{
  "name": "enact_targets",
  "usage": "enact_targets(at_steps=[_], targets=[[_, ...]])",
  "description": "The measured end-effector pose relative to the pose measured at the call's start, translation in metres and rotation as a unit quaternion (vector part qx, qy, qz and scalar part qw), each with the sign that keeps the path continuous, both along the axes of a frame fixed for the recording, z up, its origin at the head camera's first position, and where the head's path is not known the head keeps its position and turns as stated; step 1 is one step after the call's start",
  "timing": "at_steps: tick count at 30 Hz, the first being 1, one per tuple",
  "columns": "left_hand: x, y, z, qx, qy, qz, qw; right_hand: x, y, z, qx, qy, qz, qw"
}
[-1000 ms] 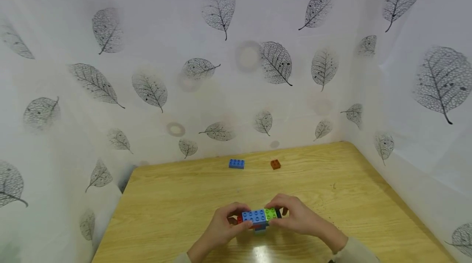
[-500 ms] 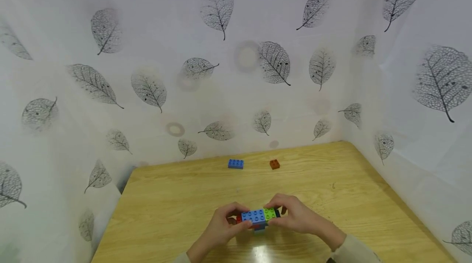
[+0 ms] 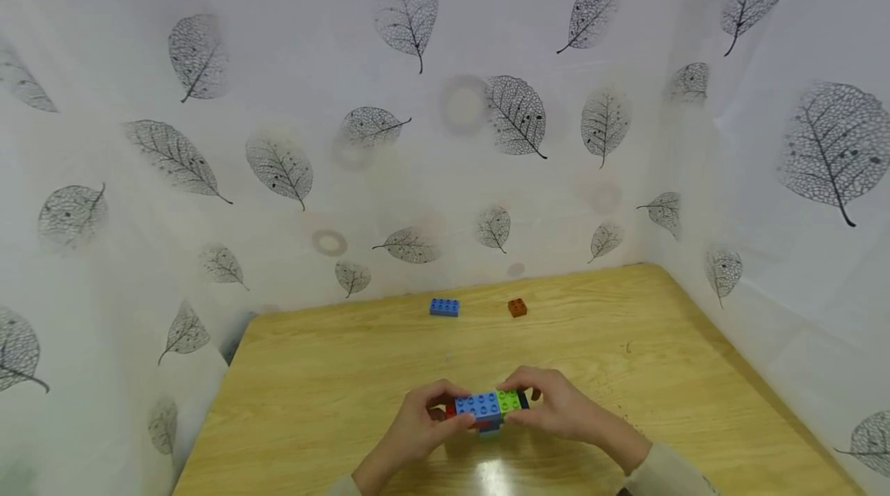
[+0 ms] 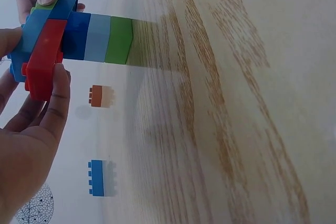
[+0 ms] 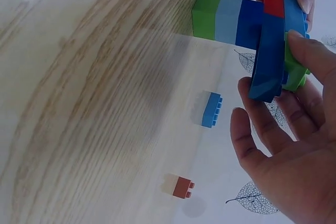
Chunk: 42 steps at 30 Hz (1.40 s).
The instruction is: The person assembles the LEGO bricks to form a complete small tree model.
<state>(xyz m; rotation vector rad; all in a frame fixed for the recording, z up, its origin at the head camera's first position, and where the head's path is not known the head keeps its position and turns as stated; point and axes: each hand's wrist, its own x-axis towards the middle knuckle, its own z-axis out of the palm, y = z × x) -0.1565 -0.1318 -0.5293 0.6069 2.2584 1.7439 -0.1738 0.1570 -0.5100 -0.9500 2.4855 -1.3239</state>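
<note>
A stack of building bricks stands on the table between both hands. Its column has a green brick at the bottom, then a light blue brick and a dark blue one. Wider across the column lie a red brick and a dark blue sloped brick. On top sit a blue brick and a lime green brick. My left hand pinches the stack's left end, thumb on the near side. My right hand pinches the green end between thumb and fingers.
Farther back on the wooden table lie a loose blue brick and, to its right, a small brown-orange brick. Behind and at both sides hangs a white curtain printed with leaves.
Both hands keep their hold on the stack and hardly move. The head view shifts very slightly; the loose bricks stay where they are.
</note>
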Motion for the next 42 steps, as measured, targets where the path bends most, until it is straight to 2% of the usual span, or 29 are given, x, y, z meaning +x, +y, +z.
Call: enact_targets(at_steps=[5, 13, 17, 19, 21, 24, 28, 32, 37, 42], targets=[[0.000, 0.000, 0.000, 0.000, 0.001, -0.003, 1.0000, 0.000, -0.001, 0.000, 0.004, -0.029, -0.016, 0.9994], [-0.002, -0.002, 0.004, -0.025, 0.015, -0.007, 0.9995, -0.001, -0.007, -0.002, 0.002, -0.026, -0.009, 0.9996], [-0.008, -0.005, 0.002, -0.041, 0.027, -0.015, 0.9987, 0.000, -0.008, -0.002, -0.003, -0.025, -0.001, 0.9997], [-0.016, -0.008, 0.000, -0.037, 0.029, -0.012, 0.9988, 0.001, -0.008, -0.001, -0.005, -0.027, 0.001, 0.9996], [-0.028, -0.012, -0.003, -0.032, 0.033, 0.006, 0.9989, 0.001, -0.008, 0.001, -0.005, -0.028, 0.002, 0.9996], [-0.048, -0.018, -0.005, -0.042, 0.051, 0.055, 0.9963, 0.001, -0.007, 0.003, 0.005, -0.031, -0.001, 0.9995], [-0.075, -0.023, -0.009, -0.075, 0.073, 0.137, 0.9850, 0.000, -0.006, 0.004, 0.017, -0.035, -0.001, 0.9993], [-0.099, -0.022, -0.013, -0.082, 0.076, 0.189, 0.9757, -0.001, -0.005, 0.004, 0.018, -0.035, 0.000, 0.9992], [-0.121, -0.015, -0.016, -0.080, 0.065, 0.221, 0.9699, -0.002, -0.004, 0.004, 0.019, -0.035, -0.001, 0.9992], [-0.135, -0.010, -0.022, -0.081, 0.036, 0.239, 0.9670, -0.001, -0.006, 0.003, 0.018, -0.040, 0.001, 0.9990]])
